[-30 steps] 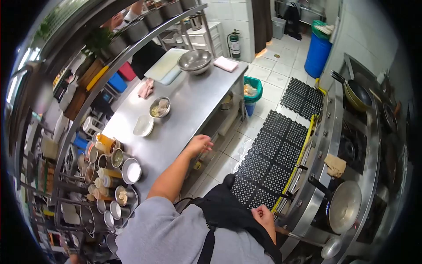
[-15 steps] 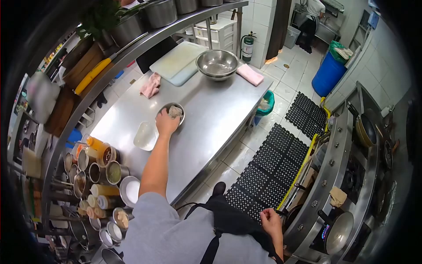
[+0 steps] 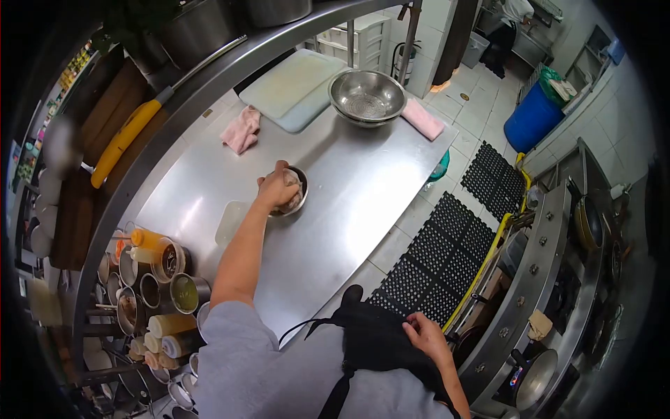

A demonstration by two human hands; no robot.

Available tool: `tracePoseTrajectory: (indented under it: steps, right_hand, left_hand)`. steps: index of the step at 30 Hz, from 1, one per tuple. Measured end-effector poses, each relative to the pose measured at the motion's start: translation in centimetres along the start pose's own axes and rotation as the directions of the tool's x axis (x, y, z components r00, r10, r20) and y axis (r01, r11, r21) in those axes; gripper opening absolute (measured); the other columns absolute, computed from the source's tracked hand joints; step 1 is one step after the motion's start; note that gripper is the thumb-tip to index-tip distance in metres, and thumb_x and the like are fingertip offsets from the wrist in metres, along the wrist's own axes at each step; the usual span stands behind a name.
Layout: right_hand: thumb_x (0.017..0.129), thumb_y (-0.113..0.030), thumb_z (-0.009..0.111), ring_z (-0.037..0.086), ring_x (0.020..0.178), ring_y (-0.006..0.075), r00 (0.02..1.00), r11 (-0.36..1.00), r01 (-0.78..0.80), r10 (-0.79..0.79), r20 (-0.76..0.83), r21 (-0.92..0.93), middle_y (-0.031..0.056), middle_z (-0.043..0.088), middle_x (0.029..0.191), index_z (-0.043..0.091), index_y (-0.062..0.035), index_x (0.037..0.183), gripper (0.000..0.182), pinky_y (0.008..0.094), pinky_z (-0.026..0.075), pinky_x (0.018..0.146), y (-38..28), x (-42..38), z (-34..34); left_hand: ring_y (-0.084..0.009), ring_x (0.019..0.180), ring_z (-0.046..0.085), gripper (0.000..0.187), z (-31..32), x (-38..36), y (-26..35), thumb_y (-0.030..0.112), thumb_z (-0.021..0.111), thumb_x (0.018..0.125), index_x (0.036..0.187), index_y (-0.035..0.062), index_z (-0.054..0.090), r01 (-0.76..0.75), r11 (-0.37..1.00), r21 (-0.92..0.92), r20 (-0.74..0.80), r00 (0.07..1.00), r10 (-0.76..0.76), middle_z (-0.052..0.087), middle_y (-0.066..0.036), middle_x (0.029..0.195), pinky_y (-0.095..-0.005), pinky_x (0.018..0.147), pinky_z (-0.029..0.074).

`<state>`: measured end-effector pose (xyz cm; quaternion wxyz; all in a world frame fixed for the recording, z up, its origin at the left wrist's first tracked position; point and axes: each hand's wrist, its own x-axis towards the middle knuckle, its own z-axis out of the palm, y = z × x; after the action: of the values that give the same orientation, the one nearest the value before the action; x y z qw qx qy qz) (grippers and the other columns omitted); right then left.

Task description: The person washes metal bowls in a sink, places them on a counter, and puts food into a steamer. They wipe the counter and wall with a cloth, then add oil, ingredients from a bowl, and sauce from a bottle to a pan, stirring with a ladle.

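steel table (image 3: 349, 202), left hand (image 3: 278, 187) at bowl (image 3: 304, 187)

Surface (image 3: 349, 223): silver-grey
Small bowl (image 3: 304, 197): silver
Food (image 3: 293, 181): pale pinkish
Crumpled cloth (image 3: 241, 130): pink
Shirt (image 3: 244, 342): grey
Apron (image 3: 380, 335): black
Near mat (image 3: 422, 258): black, pale dots
Barrel (image 3: 532, 120): blue

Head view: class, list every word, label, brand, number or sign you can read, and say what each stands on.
None can be read.
Fire extinguisher: partly hidden; any label is too small to read.
Stove knobs: any markings are too small.
Squeeze bottles: no readable lettering.
Small metal bowl: no lettering shows.
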<state>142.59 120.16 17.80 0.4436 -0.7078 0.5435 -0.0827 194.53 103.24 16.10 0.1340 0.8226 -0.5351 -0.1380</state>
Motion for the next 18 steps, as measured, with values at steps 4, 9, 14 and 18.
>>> tracePoseTrajectory:
  steps: [4, 9, 14, 18]
  right_hand:
    - [0.089, -0.021, 0.068, 0.065, 0.064, 0.0214, 1.0, 0.999, 0.03, -0.03, 0.001, -0.025, 0.0131, 0.066, 0.074, 0.061, -0.0005, 0.104, 0.026, 0.0339, 0.05, 0.06, -0.6, 1.5, 0.0]
    - [0.088, -0.023, 0.068, 0.067, 0.07, 0.0289, 0.991, 0.997, 0.048, -0.056, 0.124, 0.066, 0.0154, 0.068, 0.077, 0.061, -0.0009, 0.103, 0.028, 0.0369, 0.053, 0.066, -2.1, 3.5, 0.5]
    - [0.095, -0.019, 0.063, 0.061, 0.068, 0.0111, 0.933, 0.851, -0.083, -0.117, 0.341, 0.519, 0.0043, 0.064, 0.08, 0.059, 0.0, 0.109, 0.024, 0.0256, 0.052, 0.063, -4.2, 6.9, 2.0]
    - [0.102, -0.035, 0.049, 0.065, 0.099, 0.0274, 0.844, 0.323, -0.336, -0.313, 0.435, 0.885, 0.0193, 0.055, 0.126, 0.026, -0.0108, 0.147, 0.056, 0.0417, 0.057, 0.083, -7.0, 8.8, 0.4]
  left_hand:
    - [-0.0418, 0.106, 0.06, 0.069, -2.2, -0.2, -0.7, 0.036, 0.069, 0.07, 0.13, 0.0105, 0.047, 0.046, 0.921, -0.387, -0.057, 0.996, -0.074, 0.064, -0.022, 0.115, -0.0455, 0.101, 0.04]
    - [-0.0188, 0.088, 0.06, 0.051, -5.1, -1.0, -1.1, 0.009, 0.066, 0.075, 0.125, 0.0065, 0.052, -0.103, 0.651, -0.752, -0.167, 0.985, -0.037, 0.06, -0.009, 0.097, -0.0323, 0.08, 0.051]
    - [-0.0159, 0.086, 0.058, 0.055, -9.6, -5.0, 6.8, 0.007, 0.068, 0.075, 0.126, 0.0067, 0.048, -0.117, 0.581, -0.805, -0.061, 0.991, 0.115, 0.058, -0.006, 0.094, -0.0302, 0.077, 0.051]
    - [-0.0112, 0.086, 0.056, 0.061, -5.6, -7.5, 17.4, 0.0, 0.065, 0.073, 0.13, 0.0093, 0.046, -0.241, 0.536, -0.809, 0.087, 0.853, 0.515, 0.056, -0.002, 0.094, -0.027, 0.078, 0.048]
